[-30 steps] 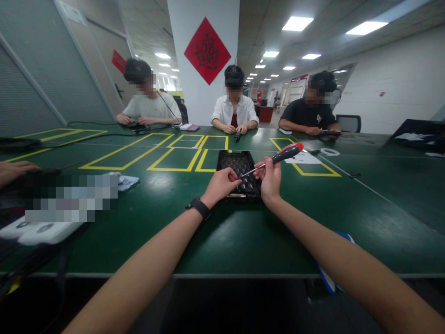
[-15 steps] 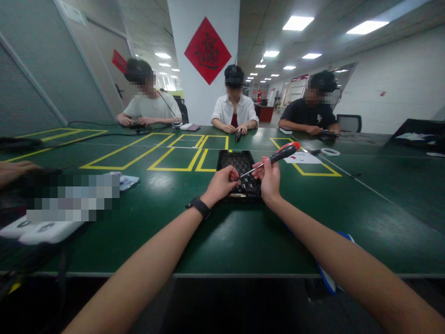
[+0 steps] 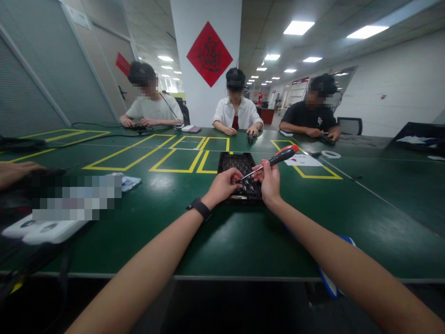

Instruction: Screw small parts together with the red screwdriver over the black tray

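My right hand [image 3: 270, 181] grips a screwdriver [image 3: 285, 155] with a black and red handle. Its thin metal shaft slants down to the left, and the handle rises to the upper right. My left hand [image 3: 224, 186], with a dark band on the wrist, has thumb and fingers pinched by the screwdriver's tip; whatever they hold is too small to make out. Both hands are over a black tray-like case [image 3: 236, 160] on the green table. Small shiny pieces show inside the case, partly covered by my hands.
Yellow tape outlines [image 3: 174, 170] mark the green table [image 3: 167, 241]. A white paper [image 3: 304, 160] and a white ring [image 3: 330, 154] lie to the right. White objects [image 3: 52, 230] and another person's hand [image 3: 17, 172] are at the left. Three people sit across the table.
The view has shifted slightly. Both my hands keep nearly the same pose, with the screwdriver tip still by my left fingers. The person opposite has moved a hand sideways with a dark object.
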### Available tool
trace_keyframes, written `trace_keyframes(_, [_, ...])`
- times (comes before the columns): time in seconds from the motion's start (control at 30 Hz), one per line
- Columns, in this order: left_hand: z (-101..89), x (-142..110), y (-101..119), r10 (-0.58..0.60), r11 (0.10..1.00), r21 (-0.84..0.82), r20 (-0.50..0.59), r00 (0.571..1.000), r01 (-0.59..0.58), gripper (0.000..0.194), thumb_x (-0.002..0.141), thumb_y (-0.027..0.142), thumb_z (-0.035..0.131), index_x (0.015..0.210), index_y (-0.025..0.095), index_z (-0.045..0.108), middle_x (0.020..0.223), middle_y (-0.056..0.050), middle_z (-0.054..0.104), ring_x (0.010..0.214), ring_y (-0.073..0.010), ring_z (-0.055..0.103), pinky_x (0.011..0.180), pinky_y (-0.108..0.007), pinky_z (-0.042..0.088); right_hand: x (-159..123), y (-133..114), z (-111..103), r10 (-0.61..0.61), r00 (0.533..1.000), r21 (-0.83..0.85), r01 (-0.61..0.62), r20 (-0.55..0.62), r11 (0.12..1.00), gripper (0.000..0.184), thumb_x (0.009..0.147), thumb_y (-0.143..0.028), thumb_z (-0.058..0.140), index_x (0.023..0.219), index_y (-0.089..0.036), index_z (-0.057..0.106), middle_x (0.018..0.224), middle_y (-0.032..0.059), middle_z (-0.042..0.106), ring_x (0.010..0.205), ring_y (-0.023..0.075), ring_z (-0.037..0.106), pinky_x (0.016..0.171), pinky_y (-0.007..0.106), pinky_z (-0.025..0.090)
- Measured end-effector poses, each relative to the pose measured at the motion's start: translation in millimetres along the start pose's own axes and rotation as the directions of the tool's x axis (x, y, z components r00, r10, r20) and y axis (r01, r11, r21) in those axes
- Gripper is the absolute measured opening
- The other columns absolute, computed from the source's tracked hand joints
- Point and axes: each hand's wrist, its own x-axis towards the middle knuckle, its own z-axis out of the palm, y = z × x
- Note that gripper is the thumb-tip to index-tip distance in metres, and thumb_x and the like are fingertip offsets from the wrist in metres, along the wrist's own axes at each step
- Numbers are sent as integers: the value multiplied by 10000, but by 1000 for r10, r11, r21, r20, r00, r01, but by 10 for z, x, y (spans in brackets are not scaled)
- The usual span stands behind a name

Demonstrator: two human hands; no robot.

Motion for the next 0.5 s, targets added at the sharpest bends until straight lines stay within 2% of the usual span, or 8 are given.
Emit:
trace_keyframes(0.33, [-38,-14,98,-4,997,76,13,1000,3,176,715,196,610,888,165,600,789,-5,609,737,-117,539,705,-244,430,12,14,8,14,1000,9,-14,1,1000,310,825,-474,455,948,-190,446,694,-23,605,503,63,546,445,169,413])
trace_keyframes(0.5, [-32,0,71,27,990,141,31,999,-32,148,738,215,594,875,169,627,805,-13,616,736,-125,532,698,-246,418,3,4,13,3,1000,-3,-3,6,1000,316,828,-482,445,953,-192,450,689,-25,601,499,62,540,446,171,413])
